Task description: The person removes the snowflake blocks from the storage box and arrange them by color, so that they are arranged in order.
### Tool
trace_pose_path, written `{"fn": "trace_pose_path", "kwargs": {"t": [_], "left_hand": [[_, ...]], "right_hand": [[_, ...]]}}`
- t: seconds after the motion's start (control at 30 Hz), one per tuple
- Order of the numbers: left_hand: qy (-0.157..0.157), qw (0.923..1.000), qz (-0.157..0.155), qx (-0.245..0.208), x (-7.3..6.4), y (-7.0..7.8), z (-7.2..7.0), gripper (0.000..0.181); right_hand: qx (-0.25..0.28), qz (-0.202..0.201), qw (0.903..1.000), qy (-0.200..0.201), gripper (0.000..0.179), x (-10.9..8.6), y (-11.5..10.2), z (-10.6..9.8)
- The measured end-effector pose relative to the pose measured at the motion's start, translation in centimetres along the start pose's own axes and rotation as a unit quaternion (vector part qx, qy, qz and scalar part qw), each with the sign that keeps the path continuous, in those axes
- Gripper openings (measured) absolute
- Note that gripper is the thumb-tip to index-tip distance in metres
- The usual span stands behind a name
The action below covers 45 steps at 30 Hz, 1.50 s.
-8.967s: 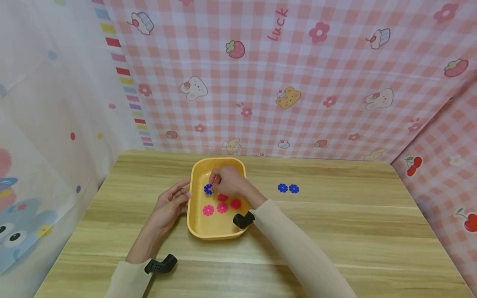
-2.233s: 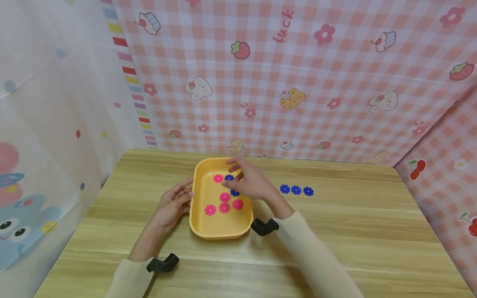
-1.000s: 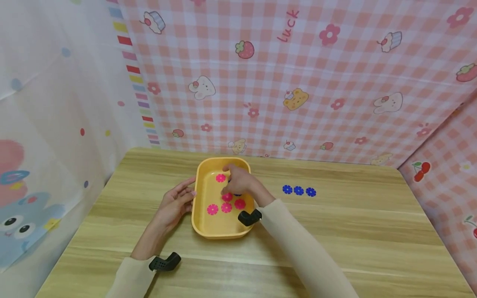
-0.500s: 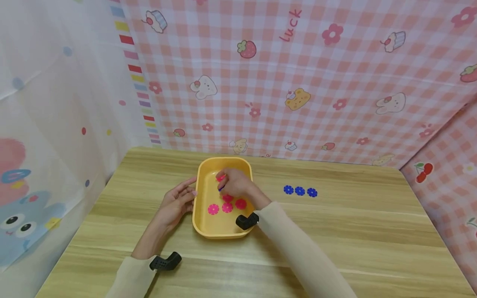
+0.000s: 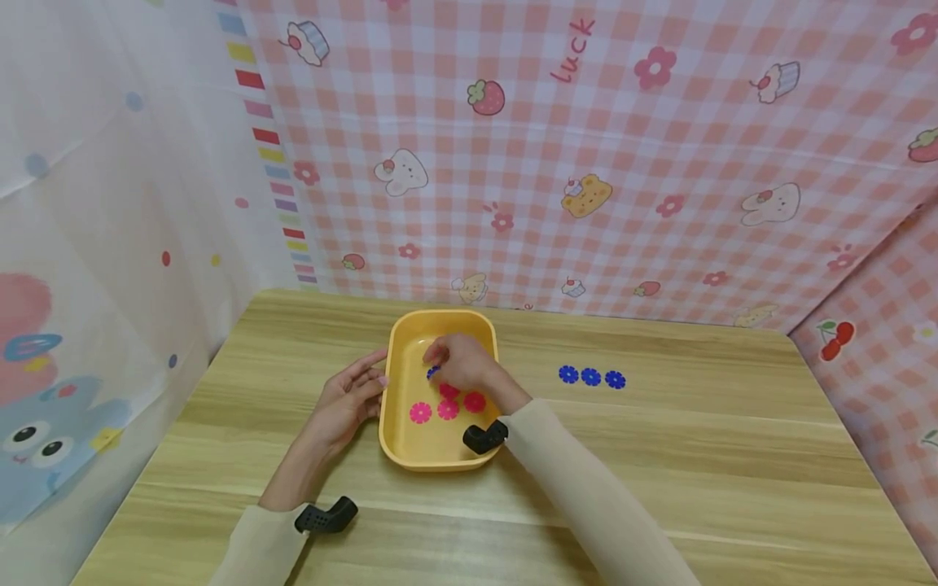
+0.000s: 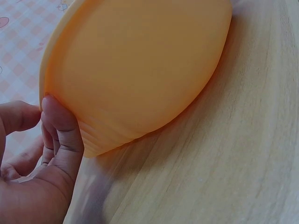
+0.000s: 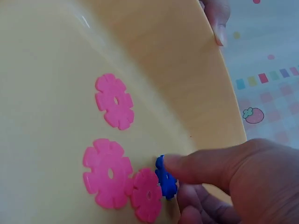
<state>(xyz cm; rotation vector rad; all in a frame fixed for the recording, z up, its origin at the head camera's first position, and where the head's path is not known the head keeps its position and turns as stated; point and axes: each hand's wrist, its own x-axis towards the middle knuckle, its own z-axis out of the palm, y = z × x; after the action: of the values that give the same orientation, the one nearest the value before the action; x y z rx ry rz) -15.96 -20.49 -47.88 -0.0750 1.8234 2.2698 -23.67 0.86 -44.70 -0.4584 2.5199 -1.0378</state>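
Observation:
In the head view, a yellow tray (image 5: 410, 456) holds several pink snowflake building discs (image 5: 421, 413). My right hand (image 5: 463, 364) reaches inside it. In the right wrist view, that hand's thumb and fingers pinch a blue snowflake disc (image 7: 166, 179), seen tilted. A pink snowflake disc (image 7: 146, 195) lies right beside the blue one. My left hand (image 5: 344, 407) holds the tray at its left side, its thumb tip at the rim. The left wrist view shows the thumb (image 6: 63, 123) against the tray's wall. My right hand covers part of the upper tray.
Three blue snowflake discs (image 5: 591, 377) lie in a row on the wooden table (image 5: 703, 456), right of the tray. Behind the table hangs a checked pink cloth (image 5: 528, 138). Each wrist wears a black camera mount (image 5: 326, 516).
The blue row on the table has grown from two to three discs. My right hand, its fingers spread over the tray earlier, now pinches a blue disc. My left hand stays at the tray.

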Motion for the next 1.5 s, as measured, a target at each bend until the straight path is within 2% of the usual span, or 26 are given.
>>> {"fn": "trace_pose_path", "kwargs": {"t": [0.1,0.2,0.5,0.77,1.1,1.5], "left_hand": [[0.001,1.0,0.001,-0.001,0.02,-0.02,0.0,0.057],[0.001,1.0,0.003,0.001,0.04,-0.02,0.06,0.058],[0.001,1.0,0.005,0.003,0.08,0.01,0.1,0.058],[0.001,0.9999,0.006,0.01,0.09,-0.14,-0.02,0.057],[0.002,0.9999,0.003,0.011,0.02,-0.19,-0.03,0.056],[-0.005,0.9999,0.009,0.006,0.09,-0.2,-0.15,0.057]], "right_hand": [[-0.036,-0.001,0.9993,0.007,0.022,0.07,0.1,0.05],[-0.049,0.005,0.9987,0.011,0.022,0.11,0.16,0.05],[-0.038,0.026,0.9988,0.018,0.016,0.17,0.18,0.07],[-0.065,0.002,0.9978,0.017,0.017,0.2,0.19,0.14],[-0.079,0.012,0.9967,0.015,0.022,0.21,0.06,0.34],[-0.085,0.003,0.9963,0.013,0.026,0.56,0.16,0.67]]}}
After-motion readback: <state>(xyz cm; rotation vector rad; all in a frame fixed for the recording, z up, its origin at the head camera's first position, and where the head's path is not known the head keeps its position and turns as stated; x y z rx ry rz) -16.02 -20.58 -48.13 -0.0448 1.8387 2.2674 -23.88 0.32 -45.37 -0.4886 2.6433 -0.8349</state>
